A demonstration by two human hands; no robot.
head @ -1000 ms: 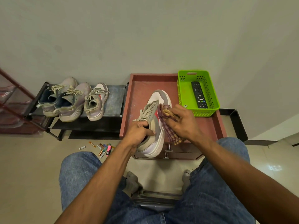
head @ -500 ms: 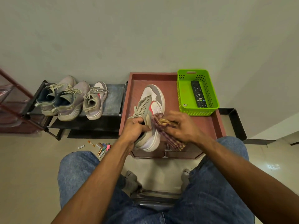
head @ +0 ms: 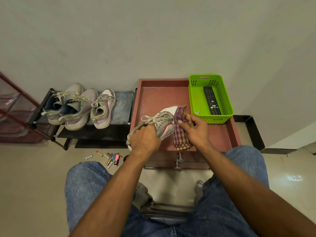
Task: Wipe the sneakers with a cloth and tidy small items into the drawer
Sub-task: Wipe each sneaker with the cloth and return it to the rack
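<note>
1. The sneaker is lying at centre frame on the red tabletop, toe pointing to the upper right and heel hanging over the near left edge. It is grey and white with a red side stripe and pale laces.
2. The left hand is grasping the sneaker at the heel and collar, its grip curled round it.
3. The right hand is pinching a purple-and-yellow checked cloth, which is pressing against the sneaker's right side and hanging down to the tabletop's front edge.
4. Compared with a second ago, the sneaker is now lying turned more sideways, with the toe swung to the right, and the cloth is sitting nearer the toe.
5. Small items are lying on the floor at lower left of centre, left of the drawer, which is closed.
6. A green basket with a remote is sitting on the tabletop's upper right corner.
7. Three more sneakers are resting on a rack at left.
</note>
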